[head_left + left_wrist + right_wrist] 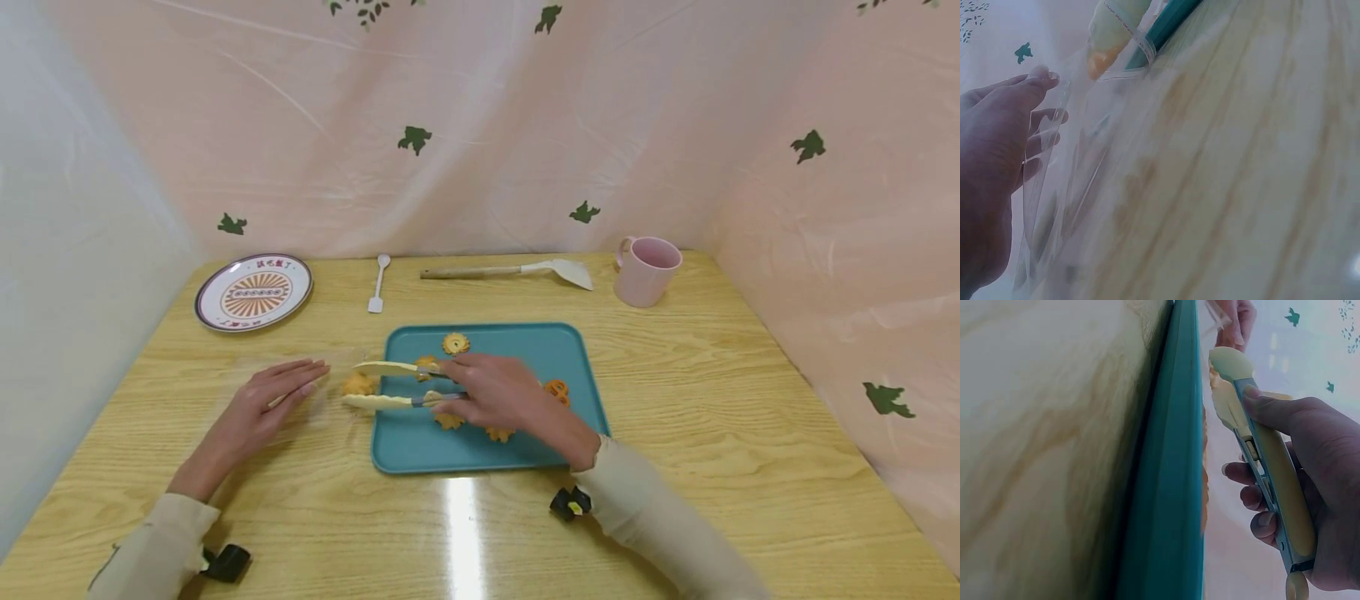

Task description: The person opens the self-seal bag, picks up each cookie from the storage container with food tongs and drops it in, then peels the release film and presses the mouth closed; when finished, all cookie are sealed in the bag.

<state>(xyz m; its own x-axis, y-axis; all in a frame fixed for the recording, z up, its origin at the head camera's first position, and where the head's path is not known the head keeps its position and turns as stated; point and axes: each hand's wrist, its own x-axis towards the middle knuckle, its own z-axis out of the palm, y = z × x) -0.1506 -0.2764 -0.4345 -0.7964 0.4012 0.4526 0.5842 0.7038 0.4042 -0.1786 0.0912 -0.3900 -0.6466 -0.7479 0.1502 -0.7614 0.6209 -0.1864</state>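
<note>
In the head view my right hand (491,392) grips a pair of tongs (378,402) with cream-coloured tips and metal-edged handles. Between the tips sits a golden cookie (358,384), just past the tray's left rim and at the mouth of a clear plastic bag (1085,162). My left hand (266,408) holds that bag at its edge, thumb on one side and fingers on the other. Under the tongs lies a teal tray (405,454) with several flower-shaped cookies (456,343) and an orange pretzel-shaped snack (557,390). The right hand hides part of the tray.
A patterned white plate (213,287) is at the back left. Along the back lie a small white spoon (379,283) and a spatula (480,272) with a wooden handle. A pink mug (641,279) stands at the back right. Draped cloth (480,167) borders the wooden table.
</note>
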